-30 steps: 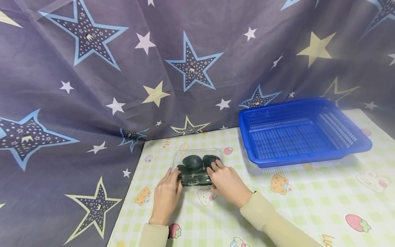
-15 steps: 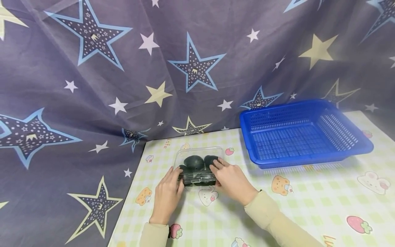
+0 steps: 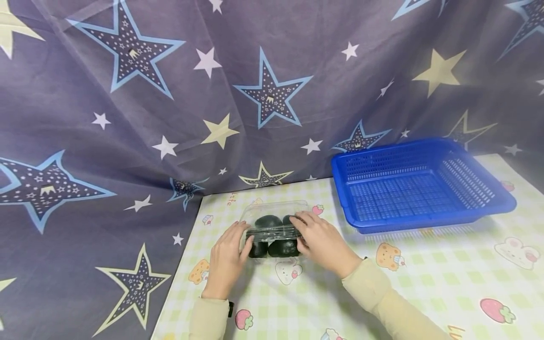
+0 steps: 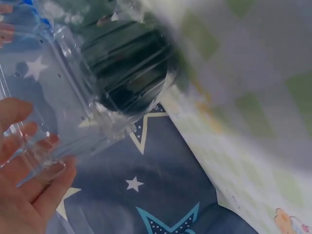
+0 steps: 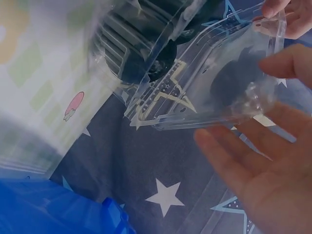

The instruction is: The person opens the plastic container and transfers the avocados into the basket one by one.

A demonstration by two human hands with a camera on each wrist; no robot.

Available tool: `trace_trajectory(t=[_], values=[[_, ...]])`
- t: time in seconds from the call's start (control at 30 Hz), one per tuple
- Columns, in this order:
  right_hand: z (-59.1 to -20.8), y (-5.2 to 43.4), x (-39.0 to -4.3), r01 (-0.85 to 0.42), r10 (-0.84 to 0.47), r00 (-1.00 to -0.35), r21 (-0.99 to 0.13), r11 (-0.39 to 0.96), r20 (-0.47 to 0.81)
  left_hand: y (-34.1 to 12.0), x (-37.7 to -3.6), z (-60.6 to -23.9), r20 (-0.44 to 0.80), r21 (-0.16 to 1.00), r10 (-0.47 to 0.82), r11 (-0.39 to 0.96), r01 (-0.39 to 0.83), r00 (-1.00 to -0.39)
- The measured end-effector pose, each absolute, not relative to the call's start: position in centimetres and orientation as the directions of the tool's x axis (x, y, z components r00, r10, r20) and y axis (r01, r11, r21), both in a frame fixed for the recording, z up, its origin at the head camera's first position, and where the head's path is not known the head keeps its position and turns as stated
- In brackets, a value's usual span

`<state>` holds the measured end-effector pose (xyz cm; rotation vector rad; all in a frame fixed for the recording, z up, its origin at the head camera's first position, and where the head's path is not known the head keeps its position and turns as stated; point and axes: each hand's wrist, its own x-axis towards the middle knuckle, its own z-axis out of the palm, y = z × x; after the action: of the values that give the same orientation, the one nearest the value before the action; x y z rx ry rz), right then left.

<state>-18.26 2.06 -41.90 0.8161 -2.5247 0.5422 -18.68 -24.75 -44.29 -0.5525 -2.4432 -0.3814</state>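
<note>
A clear plastic clamshell box (image 3: pixel 276 205) with several dark green avocados (image 3: pixel 284 248) in it lies on the table. Its lid (image 3: pixel 272 233) is tilted up at the front, so the front avocados show below the lid's edge. My left hand (image 3: pixel 228 259) pinches the lid's left front corner between thumb and fingers. On the other side my right hand (image 3: pixel 325 243) holds the right front corner. In the right wrist view, its thumb and fingers lie on either side of the lid (image 5: pixel 229 83). Avocados at the back show through the clear plastic.
A blue plastic basket (image 3: pixel 408 222) stands at the back right with nothing in it. The checked tablecloth (image 3: pixel 361 293) bears printed strawberries and animals. A dark curtain with stars (image 3: pixel 182 118) hangs behind and to the left of the table.
The lid's front edge has come up and away from the box's front, baring the front avocados. Both hands have risen slightly with it. The basket has stayed in place.
</note>
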Motion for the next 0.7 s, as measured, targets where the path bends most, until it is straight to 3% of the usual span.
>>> trace_trajectory(t=[0.2,0.7], values=[[-41.42,2.40,-18.50,-0.632,-0.405,-0.705,-0.257,0.731,0.583,-24.86,-18.95,-43.48,0.570,0.194,0.269,0.874,0.446,-0.777],[-41.32,3.07,-19.14,-0.586,-0.282,-0.713,-0.326,0.742,0.642,-25.70,-19.63,-43.17,0.521,0.288,0.252,0.847,0.446,-0.815]])
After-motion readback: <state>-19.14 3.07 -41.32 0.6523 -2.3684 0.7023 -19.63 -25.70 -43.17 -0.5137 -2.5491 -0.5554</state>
